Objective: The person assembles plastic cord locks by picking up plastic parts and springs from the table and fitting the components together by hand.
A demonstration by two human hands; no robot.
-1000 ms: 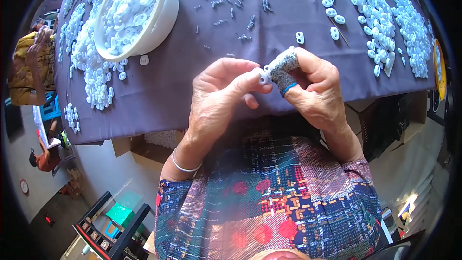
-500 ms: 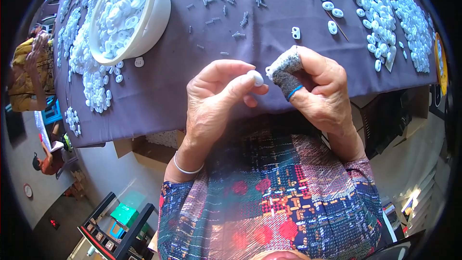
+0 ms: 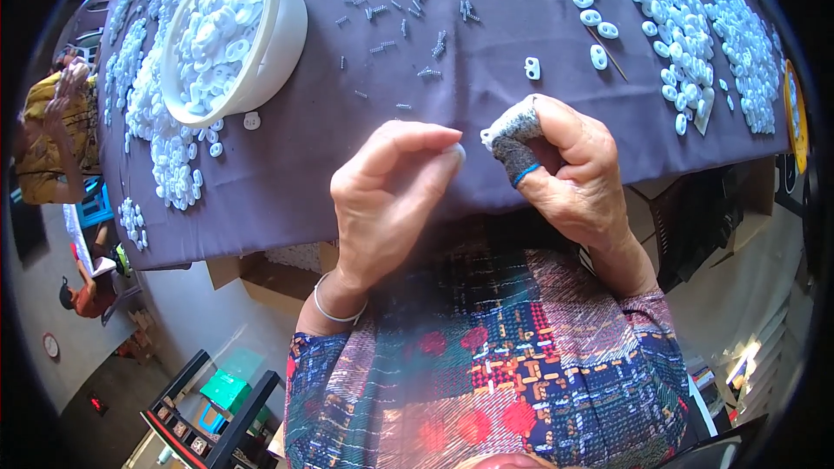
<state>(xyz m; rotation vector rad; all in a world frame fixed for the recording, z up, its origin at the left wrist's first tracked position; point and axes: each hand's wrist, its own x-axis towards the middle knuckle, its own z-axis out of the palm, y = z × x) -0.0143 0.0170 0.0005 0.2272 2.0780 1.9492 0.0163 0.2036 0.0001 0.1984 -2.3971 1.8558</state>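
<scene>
The head-worn fisheye looks down, close above left hand (image 3: 379, 200), right hand (image 3: 580, 175) and table (image 3: 269, 187).

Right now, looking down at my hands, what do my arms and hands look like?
Your left hand has no covering, with a thin, pale bangle at the wrist. Your right hand wears grey knit covers on thumb and index finger, the thumb's edged in a blue band. Multicoloured patterned sleeves leave both forearms bare.

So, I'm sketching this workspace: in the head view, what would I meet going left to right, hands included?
Person in patterned yellow clothing → round white tub → left hand → right hand → rightmost pile of small white pieces → yellow object at the far right.
</scene>
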